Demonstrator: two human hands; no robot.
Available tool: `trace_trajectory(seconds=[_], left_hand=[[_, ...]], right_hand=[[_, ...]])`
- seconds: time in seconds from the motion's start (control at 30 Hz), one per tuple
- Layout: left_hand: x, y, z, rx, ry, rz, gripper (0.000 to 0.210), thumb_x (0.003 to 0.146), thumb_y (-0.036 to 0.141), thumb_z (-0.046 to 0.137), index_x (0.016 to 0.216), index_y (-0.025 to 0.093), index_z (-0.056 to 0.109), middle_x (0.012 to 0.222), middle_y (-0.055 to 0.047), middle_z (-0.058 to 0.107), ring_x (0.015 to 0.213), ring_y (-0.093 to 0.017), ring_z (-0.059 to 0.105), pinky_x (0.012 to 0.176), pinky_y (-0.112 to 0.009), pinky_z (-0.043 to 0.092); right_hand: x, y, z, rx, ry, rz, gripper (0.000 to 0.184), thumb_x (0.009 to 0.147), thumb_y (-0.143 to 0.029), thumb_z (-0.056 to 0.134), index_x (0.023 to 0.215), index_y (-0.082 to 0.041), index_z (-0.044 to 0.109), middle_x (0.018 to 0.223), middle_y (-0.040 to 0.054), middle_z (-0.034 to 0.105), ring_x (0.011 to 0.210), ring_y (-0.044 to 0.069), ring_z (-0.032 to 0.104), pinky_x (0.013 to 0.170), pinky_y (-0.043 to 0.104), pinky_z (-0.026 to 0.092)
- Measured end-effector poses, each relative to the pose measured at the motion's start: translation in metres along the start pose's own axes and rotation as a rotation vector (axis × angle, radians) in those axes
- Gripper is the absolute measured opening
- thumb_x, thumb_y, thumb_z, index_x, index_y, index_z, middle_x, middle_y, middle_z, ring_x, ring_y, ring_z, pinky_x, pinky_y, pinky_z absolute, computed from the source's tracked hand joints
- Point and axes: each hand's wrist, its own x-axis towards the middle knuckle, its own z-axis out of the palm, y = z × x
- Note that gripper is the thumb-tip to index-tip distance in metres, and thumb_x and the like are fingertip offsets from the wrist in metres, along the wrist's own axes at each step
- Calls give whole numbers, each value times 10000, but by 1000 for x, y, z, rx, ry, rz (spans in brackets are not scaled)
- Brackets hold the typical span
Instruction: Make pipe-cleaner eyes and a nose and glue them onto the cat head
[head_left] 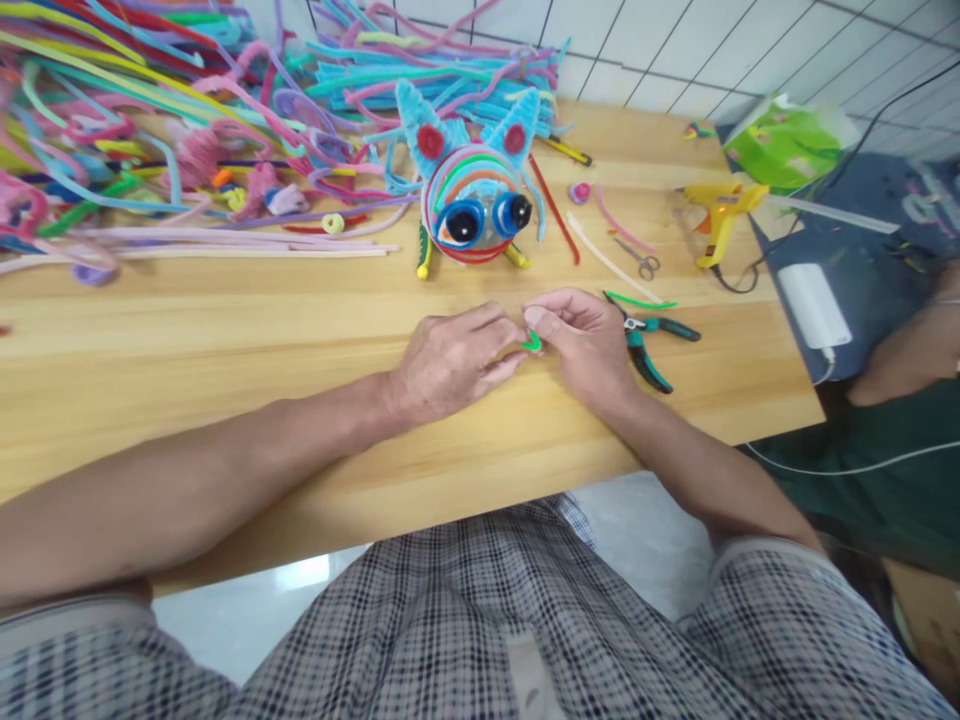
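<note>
A short bent piece of green pipe cleaner (532, 343) is pinched between my two hands above the wooden table. My left hand (459, 358) grips it from the left with closed fingers. From the right, my right hand (581, 340) has thumb and forefinger pressed together at its upper end. Just beyond them stands a pipe-cleaner animal head (480, 205) with blue ears, striped top and large black eyes. Pliers (646, 345) with green and black handles lie open beside my right hand, near a longer green pipe cleaner (641, 301).
Many coloured pipe cleaners (187, 150) cover the back left. To the right lie small scissors (641, 262), a red pipe cleaner (555, 210) and a yellow glue gun (720, 215) with a cord. A white box-shaped device (815, 305) and another person's arm (911, 345) are beyond the table's right edge.
</note>
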Motion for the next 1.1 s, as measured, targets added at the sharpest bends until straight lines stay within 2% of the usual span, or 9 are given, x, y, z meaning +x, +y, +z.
trace_trajectory(seconds=[0.1,0.2,0.27,0.4,0.5,0.63,0.73,0.83,1.1], left_hand=[[0,1,1,-14,2,7,169,1095,251,613,1042,190,761,968,-64,804,837,-162,753,663,-252,502],[4,3,-1,-210,11,-78,147,1034,182,623,953,184,745,907,-46,785,788,-142,705,677,-249,491],[11,3,-4,-463,-2,-251,113,980,182,645,896,181,722,828,-20,749,711,-123,642,657,-246,477],[24,1,-9,-997,-49,-764,97,902,268,699,849,194,665,654,41,598,494,-86,432,483,-246,347],[30,0,-11,-1228,-93,-947,136,854,285,743,825,209,634,625,57,538,429,-70,354,426,-246,260],[32,3,-15,-1315,-190,-977,197,847,313,790,797,210,630,610,59,504,422,-64,361,422,-240,260],[31,5,-15,-1304,-171,-962,208,848,313,813,818,203,639,688,37,588,433,-52,376,412,-235,272],[28,4,-12,-1225,-139,-900,243,887,345,817,811,201,636,666,40,578,449,-54,389,413,-224,290],[23,-3,-8,-1137,-139,-813,164,856,294,792,863,198,660,705,48,608,471,-56,398,412,-210,274]], right_hand=[[-1,0,0,-19,4,10,273,807,-462,933,839,-223,806,647,-39,721,560,107,598,545,248,498],[0,1,-1,0,-27,18,314,801,-488,951,863,-217,803,644,-48,711,553,97,590,541,232,490],[2,2,-2,47,-61,15,351,831,-540,932,891,-220,803,653,-46,711,562,96,602,552,229,499],[2,1,-5,88,-96,-35,421,864,-629,890,959,-229,796,791,-17,770,635,105,655,585,235,523],[0,0,-5,18,-81,-56,412,861,-609,897,978,-231,784,791,-21,753,649,111,648,611,246,535],[0,-1,-3,-58,-68,-58,345,866,-539,884,900,-226,745,709,-35,698,627,115,603,612,256,519],[0,-3,-3,-99,-62,-70,281,865,-456,854,817,-220,708,667,-37,671,607,111,569,583,250,474],[-2,-7,-3,-176,-55,-87,233,864,-388,815,768,-222,682,658,-38,654,599,104,532,568,247,434],[-6,-9,-2,-259,-73,-144,142,884,-340,760,805,-231,715,763,-5,754,685,144,637,651,286,521]])
